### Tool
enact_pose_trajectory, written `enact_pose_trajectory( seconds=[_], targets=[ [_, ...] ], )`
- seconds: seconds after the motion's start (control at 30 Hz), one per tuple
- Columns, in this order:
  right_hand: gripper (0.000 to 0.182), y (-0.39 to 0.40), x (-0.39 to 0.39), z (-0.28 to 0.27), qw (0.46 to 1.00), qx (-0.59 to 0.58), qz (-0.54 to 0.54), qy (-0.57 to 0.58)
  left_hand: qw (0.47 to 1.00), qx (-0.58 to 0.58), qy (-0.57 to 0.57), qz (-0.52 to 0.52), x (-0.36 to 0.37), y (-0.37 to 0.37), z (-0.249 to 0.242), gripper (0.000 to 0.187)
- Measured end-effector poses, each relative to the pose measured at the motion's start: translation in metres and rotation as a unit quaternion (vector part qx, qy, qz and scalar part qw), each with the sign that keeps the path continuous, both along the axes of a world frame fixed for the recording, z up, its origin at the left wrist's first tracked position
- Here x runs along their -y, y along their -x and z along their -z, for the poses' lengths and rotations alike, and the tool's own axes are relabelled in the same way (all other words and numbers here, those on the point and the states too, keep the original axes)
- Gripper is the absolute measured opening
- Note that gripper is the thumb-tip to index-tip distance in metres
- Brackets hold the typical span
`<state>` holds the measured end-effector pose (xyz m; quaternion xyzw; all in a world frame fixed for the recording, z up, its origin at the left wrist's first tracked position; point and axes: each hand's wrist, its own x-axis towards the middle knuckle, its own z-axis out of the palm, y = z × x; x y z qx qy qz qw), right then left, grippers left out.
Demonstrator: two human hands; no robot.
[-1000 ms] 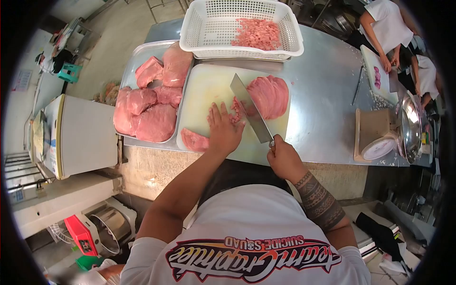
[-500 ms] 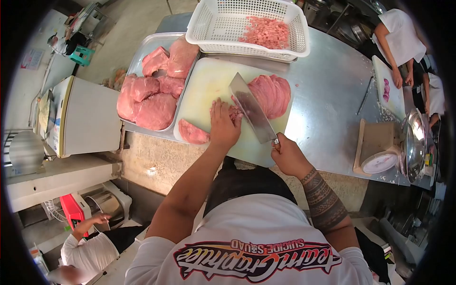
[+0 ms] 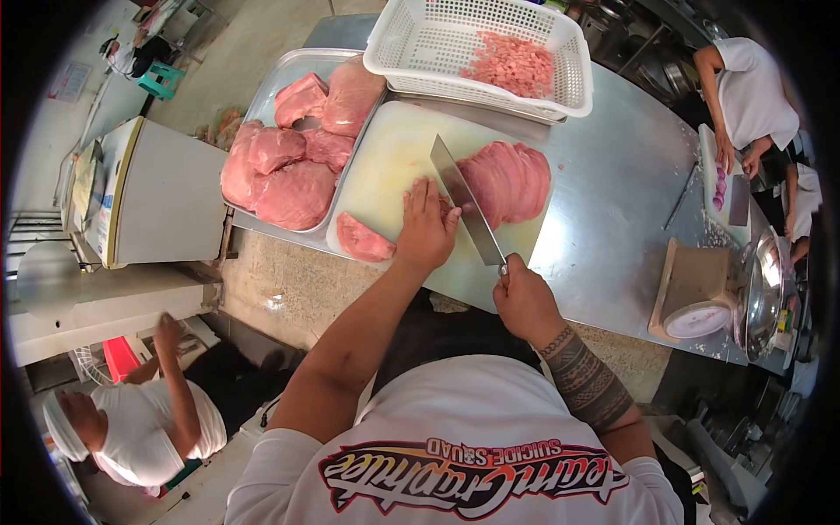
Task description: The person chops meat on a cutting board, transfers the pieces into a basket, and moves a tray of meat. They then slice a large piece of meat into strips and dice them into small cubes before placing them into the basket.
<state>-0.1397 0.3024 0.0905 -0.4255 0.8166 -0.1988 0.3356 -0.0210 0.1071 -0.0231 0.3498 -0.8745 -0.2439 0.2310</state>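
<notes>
My right hand [image 3: 528,302] grips the handle of a cleaver [image 3: 466,199], its broad blade upright over the white cutting board [image 3: 385,157]. Just left of the blade, my left hand [image 3: 427,229] presses on meat that its fingers mostly cover. Sliced pink meat [image 3: 507,184] lies fanned out to the right of the blade. A smaller meat piece [image 3: 363,239] rests at the board's lower left corner. Large meat chunks [image 3: 293,188] fill a metal tray [image 3: 262,103] left of the board.
Beyond the board stands a white basket [image 3: 385,57] with diced meat [image 3: 512,66]. A scale [image 3: 696,302] and metal bowls [image 3: 761,289] are at the right. One co-worker [image 3: 757,96] handles a knife and onions at the right; another person [image 3: 149,420] is at the lower left.
The cleaver blade has turned more edge-on to the view. The lower-left person has moved further into view, arm raised. A knife now shows by the right co-worker's onions. The whole view has shifted slightly.
</notes>
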Motion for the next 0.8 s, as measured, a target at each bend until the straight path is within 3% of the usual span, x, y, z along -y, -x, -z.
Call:
enact_pose_trajectory(
  seconds=[0.1, 0.2, 0.3, 0.5, 0.6, 0.7, 0.8],
  targets=[
    [0.022, 0.007, 0.000, 0.009, 1.000, 0.014, -0.004, 0.016, 1.000, 0.000, 0.007, 0.011, 0.001, -0.002, -0.002, 0.073],
    [0.020, 0.015, -0.001, 0.017, 0.994, 0.102, 0.003, 0.051, 1.000, 0.002, -0.019, -0.002, -0.001, 0.001, -0.006, 0.072],
    [0.015, 0.021, 0.000, 0.028, 0.930, 0.354, 0.101, -0.001, 0.999, 0.014, -0.024, -0.018, -0.002, 0.006, -0.006, 0.072],
    [0.040, 0.010, 0.005, 0.048, 0.884, 0.454, 0.111, 0.004, 0.999, -0.003, -0.025, -0.021, 0.000, 0.008, 0.000, 0.071],
    [0.053, -0.020, 0.013, 0.072, 0.909, 0.409, 0.075, 0.030, 0.998, -0.054, -0.012, -0.041, 0.003, 0.007, 0.000, 0.068],
    [0.055, -0.039, 0.024, 0.056, 0.901, 0.420, 0.099, 0.042, 0.993, -0.102, -0.055, -0.032, 0.007, 0.003, -0.006, 0.061],
    [0.049, -0.039, 0.030, 0.037, 0.892, 0.435, 0.109, 0.062, 0.990, -0.140, -0.022, 0.000, 0.018, 0.010, -0.022, 0.052]
  ],
)
